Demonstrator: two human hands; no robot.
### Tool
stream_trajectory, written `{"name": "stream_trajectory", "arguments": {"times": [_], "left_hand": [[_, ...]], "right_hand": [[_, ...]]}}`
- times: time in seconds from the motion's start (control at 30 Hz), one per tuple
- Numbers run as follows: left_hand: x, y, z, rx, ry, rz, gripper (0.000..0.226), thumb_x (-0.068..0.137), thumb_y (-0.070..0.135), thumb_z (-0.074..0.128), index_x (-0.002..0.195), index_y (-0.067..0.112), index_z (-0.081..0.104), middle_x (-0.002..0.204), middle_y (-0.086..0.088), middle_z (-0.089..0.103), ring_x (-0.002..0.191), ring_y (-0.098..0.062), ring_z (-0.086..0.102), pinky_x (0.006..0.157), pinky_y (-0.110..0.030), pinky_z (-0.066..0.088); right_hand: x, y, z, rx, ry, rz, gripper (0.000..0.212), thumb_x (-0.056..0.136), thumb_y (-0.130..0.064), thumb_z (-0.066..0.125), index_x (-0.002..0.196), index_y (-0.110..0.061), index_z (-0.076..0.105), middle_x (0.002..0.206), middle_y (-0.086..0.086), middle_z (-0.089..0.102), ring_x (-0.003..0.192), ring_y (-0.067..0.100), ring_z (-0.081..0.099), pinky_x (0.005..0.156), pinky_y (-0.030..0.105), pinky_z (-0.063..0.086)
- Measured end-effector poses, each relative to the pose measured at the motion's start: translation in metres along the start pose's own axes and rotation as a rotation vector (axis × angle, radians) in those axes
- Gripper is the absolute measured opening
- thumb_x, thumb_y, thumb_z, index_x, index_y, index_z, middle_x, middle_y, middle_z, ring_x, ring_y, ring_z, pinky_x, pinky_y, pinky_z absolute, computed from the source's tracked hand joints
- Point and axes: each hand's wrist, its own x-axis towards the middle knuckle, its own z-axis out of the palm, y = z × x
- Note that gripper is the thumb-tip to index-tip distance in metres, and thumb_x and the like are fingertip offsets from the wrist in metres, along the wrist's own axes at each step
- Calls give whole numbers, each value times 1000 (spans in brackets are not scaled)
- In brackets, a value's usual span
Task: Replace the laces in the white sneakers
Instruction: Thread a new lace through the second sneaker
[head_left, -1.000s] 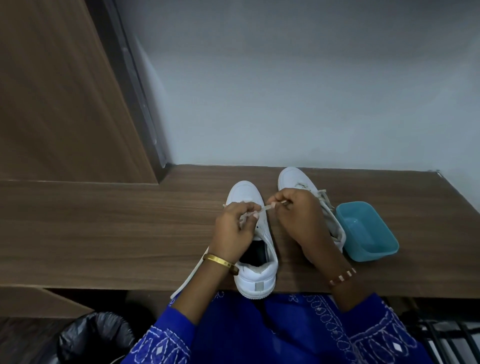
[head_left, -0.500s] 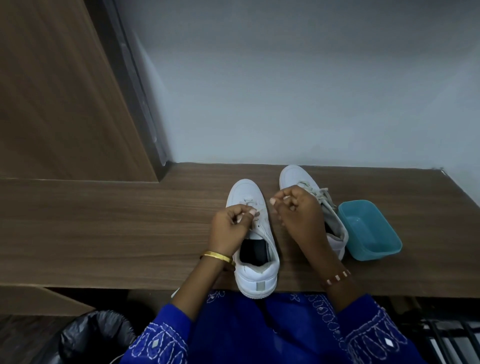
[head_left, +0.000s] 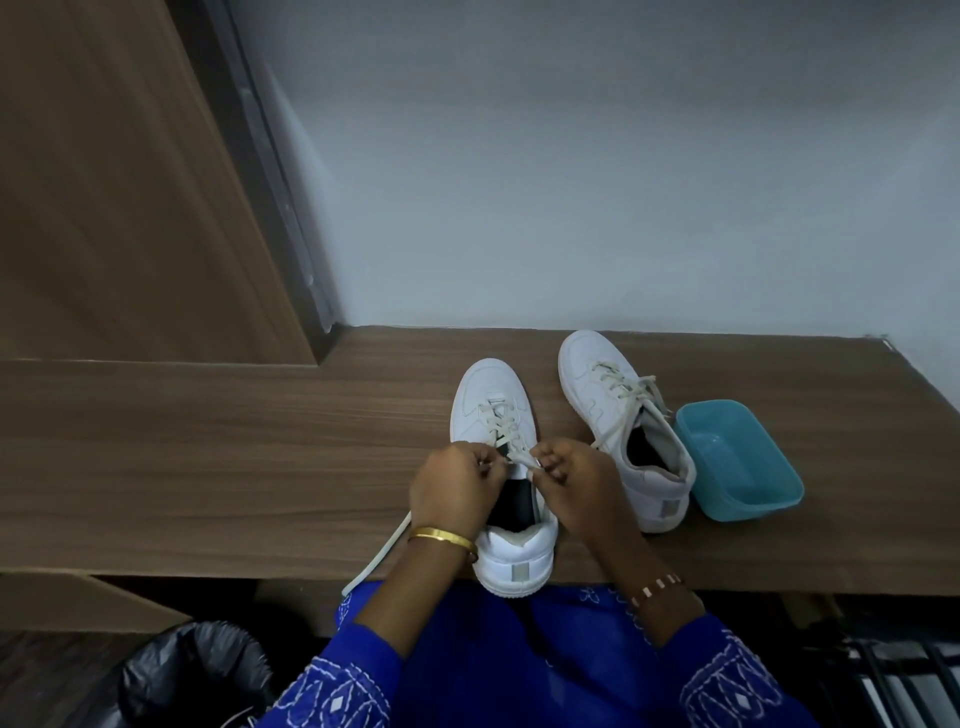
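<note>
A: Item one, the near sneaker?

B: White sneaker (head_left: 496, 431), toe pointing away from you, heel overhanging the near edge of the wooden desk (head_left: 208, 457). Cream lace (head_left: 501, 418) crossed through the lower eyelets only; upper eyelets unlaced.

A: Your hands?

B: Your left hand (head_left: 454, 491) sits over the sneaker's left side, fingers curled and pinching the lace. Your right hand (head_left: 576, 480) mirrors it on the right side, fingertips pinching the lace end just beside the left hand's. Both meet above the tongue.

A: Loose lace?

B: One flat strand (head_left: 376, 553) runs from under your left wrist, over the desk's near edge, hanging down to the left.

A: Item two?

B: Second white sneaker (head_left: 623, 426), to the right and slightly farther, toe angled far-left, laced, with ends lying loose across its top.

A: Other stock?

B: Teal plastic tub (head_left: 737, 462), just right of the second sneaker; whether they touch, cannot tell. Gold bangle (head_left: 441, 538) on your left wrist, beaded bracelet (head_left: 654, 590) on your right. Black bin bag (head_left: 192, 670) on the floor, near left.
</note>
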Motion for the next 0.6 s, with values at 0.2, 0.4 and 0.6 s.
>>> {"name": "stream_trajectory", "arguments": {"times": [0.2, 0.4, 0.6], "left_hand": [[-6, 6, 17, -248, 110, -118, 16, 85, 18, 60, 78, 15, 74, 74, -5, 71, 70, -13, 61, 63, -27, 48], [1, 8, 24, -494, 27, -258, 15, 84, 10, 61, 79, 12, 74, 72, 1, 67, 67, -8, 58, 65, -20, 45], [10, 4, 30, -649, -36, -379, 18, 81, 6, 65, 72, 19, 72, 70, 6, 65, 81, -16, 63, 79, -25, 49]], "right_hand": [[-4, 0, 3, 12, 1, -47, 19, 81, 0, 62, 99, -2, 68, 82, 1, 64, 63, -4, 48, 63, -1, 36], [-5, 1, 1, 12, 19, -57, 17, 81, 1, 61, 97, -3, 68, 80, 4, 65, 61, -2, 48, 60, 1, 35], [-6, 0, 3, -10, 30, -77, 15, 83, -2, 61, 95, -5, 69, 72, -8, 55, 58, -9, 44, 61, 0, 35]]}}
